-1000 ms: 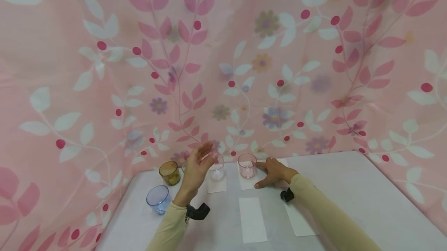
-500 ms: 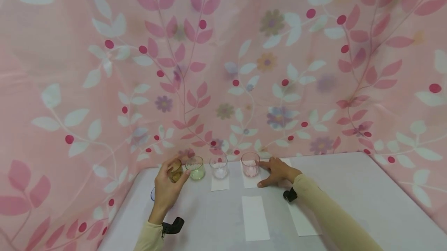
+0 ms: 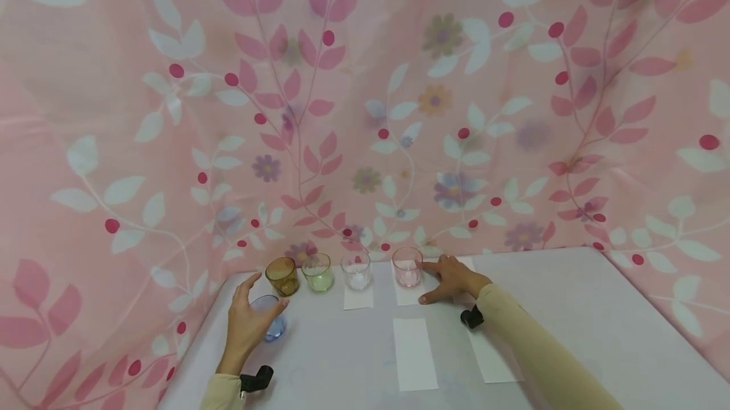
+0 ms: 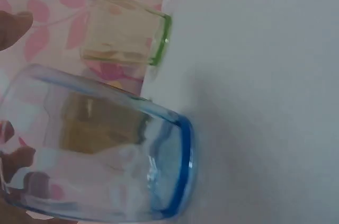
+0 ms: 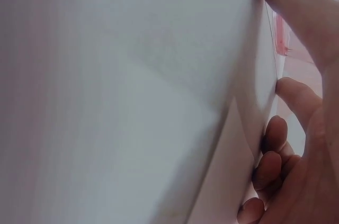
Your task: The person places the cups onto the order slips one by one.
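Observation:
My left hand (image 3: 244, 324) is around the blue glass (image 3: 275, 329) at the table's left, thumb and fingers spread. In the left wrist view the thumb (image 4: 15, 29) stands apart from that glass, and other fingers show through its wall. Behind it, an amber glass (image 3: 282, 278), a green glass (image 3: 318, 274) and a clear glass (image 3: 357, 272) stand in a row. My right hand (image 3: 455, 280) rests on the table beside the pink glass (image 3: 407, 269), its index fingertip right at the glass wall. In the right wrist view its fingertips (image 5: 275, 133) meet the table surface.
White paper strips lie under the clear and pink glasses. Another strip (image 3: 415, 356) lies nearer the front, one (image 3: 495, 359) beside my right forearm, and one (image 3: 466, 263) behind my right hand. A pink floral curtain (image 3: 365, 112) hangs behind the white table (image 3: 331, 365).
My left hand has moved left and toward me, from in front of the clear and green glasses, past the amber glass, to the blue glass. The right hand has stayed beside the pink glass.

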`<state>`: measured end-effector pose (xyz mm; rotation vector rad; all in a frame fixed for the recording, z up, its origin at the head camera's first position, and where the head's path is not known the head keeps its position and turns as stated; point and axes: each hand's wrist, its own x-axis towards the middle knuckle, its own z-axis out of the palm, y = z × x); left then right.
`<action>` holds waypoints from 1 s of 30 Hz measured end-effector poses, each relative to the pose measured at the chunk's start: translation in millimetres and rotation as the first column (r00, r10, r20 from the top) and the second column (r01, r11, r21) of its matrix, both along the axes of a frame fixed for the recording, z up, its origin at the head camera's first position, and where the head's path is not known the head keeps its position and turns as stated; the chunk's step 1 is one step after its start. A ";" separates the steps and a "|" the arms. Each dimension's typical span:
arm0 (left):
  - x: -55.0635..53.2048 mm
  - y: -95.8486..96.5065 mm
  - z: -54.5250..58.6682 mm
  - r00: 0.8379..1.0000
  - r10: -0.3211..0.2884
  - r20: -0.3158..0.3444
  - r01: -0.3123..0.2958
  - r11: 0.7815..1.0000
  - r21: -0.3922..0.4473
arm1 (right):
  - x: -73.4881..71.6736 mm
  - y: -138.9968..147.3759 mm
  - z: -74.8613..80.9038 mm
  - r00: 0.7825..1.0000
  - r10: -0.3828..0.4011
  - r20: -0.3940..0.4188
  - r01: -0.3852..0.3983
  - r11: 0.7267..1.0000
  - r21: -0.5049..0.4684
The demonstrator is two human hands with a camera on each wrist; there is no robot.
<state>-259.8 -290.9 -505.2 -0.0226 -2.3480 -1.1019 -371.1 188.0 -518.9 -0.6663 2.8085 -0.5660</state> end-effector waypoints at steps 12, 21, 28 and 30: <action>0.5 -8.6 -27.7 0.995 -0.065 0.081 0.043 0.968 0.249 | 0.1 -1.8 1.8 1.000 0.019 -0.024 -0.019 1.000 0.019; -2.5 -10.5 -32.5 0.982 -0.185 0.031 0.165 0.930 0.328 | -2.9 0.7 2.8 1.000 0.007 -0.018 -0.007 1.000 0.007; 3.9 -24.4 -32.2 0.911 -0.411 -0.035 0.401 0.865 0.300 | -4.9 1.1 0.4 1.000 0.001 -0.011 -0.001 1.000 0.011; 6.0 -27.7 -33.1 0.894 -0.448 -0.034 0.434 0.841 0.322 | -4.6 0.7 -1.7 1.000 -0.001 -0.004 0.001 1.000 0.018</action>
